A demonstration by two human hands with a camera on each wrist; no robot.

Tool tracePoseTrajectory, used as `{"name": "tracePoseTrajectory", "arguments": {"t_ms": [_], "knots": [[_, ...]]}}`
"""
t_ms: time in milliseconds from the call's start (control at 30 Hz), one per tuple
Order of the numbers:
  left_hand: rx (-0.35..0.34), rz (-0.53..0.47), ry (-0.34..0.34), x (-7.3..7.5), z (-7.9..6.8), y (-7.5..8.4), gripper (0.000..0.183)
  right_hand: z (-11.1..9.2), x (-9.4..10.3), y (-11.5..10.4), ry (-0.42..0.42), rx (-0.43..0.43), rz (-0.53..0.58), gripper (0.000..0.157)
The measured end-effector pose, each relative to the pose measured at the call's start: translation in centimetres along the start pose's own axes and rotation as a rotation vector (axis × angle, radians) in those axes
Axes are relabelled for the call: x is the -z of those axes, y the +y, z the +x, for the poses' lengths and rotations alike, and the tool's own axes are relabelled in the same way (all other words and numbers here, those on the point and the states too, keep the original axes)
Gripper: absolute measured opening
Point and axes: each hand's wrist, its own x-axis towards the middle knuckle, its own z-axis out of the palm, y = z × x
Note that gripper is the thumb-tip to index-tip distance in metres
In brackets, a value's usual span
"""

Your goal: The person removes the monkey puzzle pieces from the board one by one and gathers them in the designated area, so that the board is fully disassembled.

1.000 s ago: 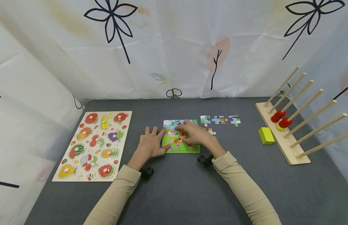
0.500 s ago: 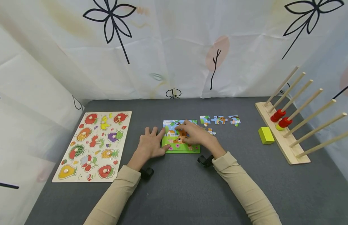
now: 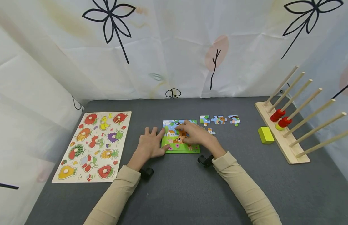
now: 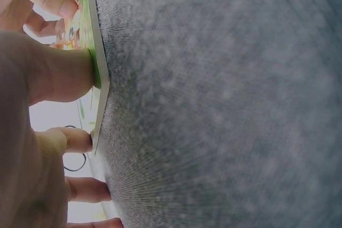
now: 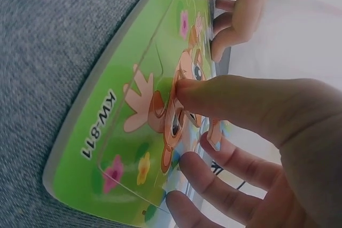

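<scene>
A small jigsaw puzzle board [image 3: 174, 151] with a green rim and a cartoon animal picture lies mid-table. Spread fingers of my left hand [image 3: 150, 144] rest at its left edge, the thumb pressing on the front left corner, as the left wrist view also shows. Over the board's right part, my right hand [image 3: 197, 135] pinches a brown puzzle piece [image 5: 214, 136] between thumb and index finger, at the board's picture. Most of that piece is hidden by the fingers. Loose puzzle pieces [image 3: 219, 119] lie in a row behind and right; another puzzle piece [image 3: 210, 131] sits beside the right hand.
A fruit peg puzzle [image 3: 98, 147] lies to the left. At the right stand a wooden peg rack [image 3: 287, 140] with red and yellow beads [image 3: 278, 115] on some pegs, and a yellow-green block [image 3: 265, 135]. A printed white curtain [image 3: 174, 47] hangs behind the table.
</scene>
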Motion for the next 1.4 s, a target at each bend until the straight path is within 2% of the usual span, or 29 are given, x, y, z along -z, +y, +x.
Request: {"name": "tracePoseTrajectory", "arguments": {"t_ms": [500,667,800,1133,1400], "knots": [[-0.008,-0.008,0.011,0.1,-0.1,-0.1,0.076,-0.4,0.3,0.4,0.069,0.036,-0.035,0.041],[-0.008,-0.009,0.006,0.1,0.0,-0.1,0.077,-0.4,0.3,0.5,0.014,0.009,-0.034,0.051],[-0.009,-0.012,0.006,0.1,0.0,-0.1,0.076,-0.5,0.4,0.3,0.01,0.007,-0.038,0.06],[-0.01,-0.015,0.02,0.0,-0.2,-0.1,0.075,-0.6,0.6,0.0,0.031,-0.002,-0.079,0.056],[-0.011,-0.026,0.022,0.0,-0.2,0.0,0.075,-1.6,2.0,1.6,0.069,-0.025,-0.04,0.051]]}}
